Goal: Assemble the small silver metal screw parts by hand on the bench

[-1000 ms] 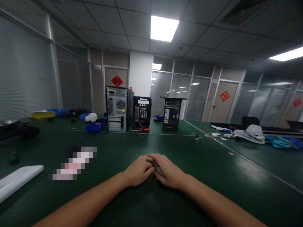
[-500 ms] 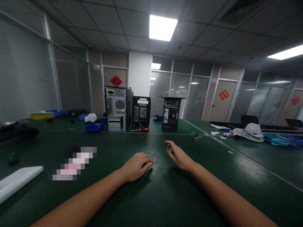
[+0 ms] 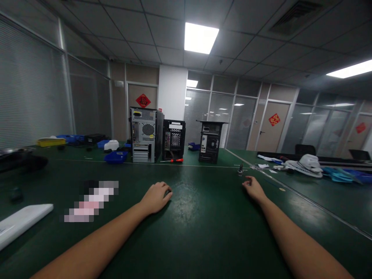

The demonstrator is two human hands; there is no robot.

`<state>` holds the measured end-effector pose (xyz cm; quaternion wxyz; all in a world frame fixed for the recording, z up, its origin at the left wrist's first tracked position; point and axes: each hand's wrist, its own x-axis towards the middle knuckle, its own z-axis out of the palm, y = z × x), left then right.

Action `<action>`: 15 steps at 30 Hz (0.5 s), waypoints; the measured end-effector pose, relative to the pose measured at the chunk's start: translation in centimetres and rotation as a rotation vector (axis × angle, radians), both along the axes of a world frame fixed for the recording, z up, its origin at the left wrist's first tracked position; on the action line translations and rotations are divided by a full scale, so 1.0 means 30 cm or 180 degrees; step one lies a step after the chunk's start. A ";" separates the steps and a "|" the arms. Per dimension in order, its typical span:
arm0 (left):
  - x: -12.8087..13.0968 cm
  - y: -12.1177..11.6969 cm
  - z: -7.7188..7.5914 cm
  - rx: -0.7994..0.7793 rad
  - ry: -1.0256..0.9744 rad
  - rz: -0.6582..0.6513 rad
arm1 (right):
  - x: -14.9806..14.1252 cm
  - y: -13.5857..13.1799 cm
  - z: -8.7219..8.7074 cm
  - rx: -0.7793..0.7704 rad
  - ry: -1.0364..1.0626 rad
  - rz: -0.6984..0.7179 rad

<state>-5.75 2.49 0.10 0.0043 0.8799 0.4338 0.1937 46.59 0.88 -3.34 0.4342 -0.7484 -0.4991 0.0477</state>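
My left hand (image 3: 156, 197) rests on the green table mat (image 3: 203, 228), a little left of the middle, with its fingers curled under and nothing showing in them. My right hand (image 3: 254, 188) is stretched out to the right with the fingers pinched together. What it holds is hidden. A small metal part (image 3: 240, 169) stands on the mat just beyond and left of my right hand, apart from it. A scuffed pale patch (image 3: 186, 195) on the mat lies between my hands.
Three computer cases (image 3: 145, 135) (image 3: 173, 139) (image 3: 210, 141) stand at the far side, with a red-handled screwdriver (image 3: 176, 159) and blue trays (image 3: 116, 156) beside them. A white panel (image 3: 20, 223) lies at the left edge. A white cap (image 3: 309, 162) and blue items lie on the right-hand table.
My hands were together on a small dark piece a second ago. They have since parted: the right hand carried it forward and right, and the left drew slightly left.
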 end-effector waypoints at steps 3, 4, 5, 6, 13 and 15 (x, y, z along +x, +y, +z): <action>0.006 -0.002 0.002 0.0030 -0.0007 0.0031 | 0.008 0.006 -0.006 0.0145 0.0035 0.0012; 0.008 -0.004 0.003 0.0026 -0.0001 0.0022 | 0.006 0.005 -0.003 0.0185 0.0038 -0.0002; 0.009 -0.005 0.004 0.0015 0.0008 0.0010 | 0.004 0.003 0.002 0.0232 0.0035 -0.0022; 0.010 -0.006 0.003 0.0004 0.0015 0.0001 | 0.001 -0.001 0.011 0.0300 0.0027 -0.0057; 0.009 0.002 -0.010 -0.0003 0.0031 -0.0020 | -0.010 -0.055 0.109 0.0830 -0.0197 -0.0415; 0.009 0.002 -0.011 0.0019 0.0041 -0.0015 | 0.001 -0.073 0.126 0.0788 -0.0347 -0.0437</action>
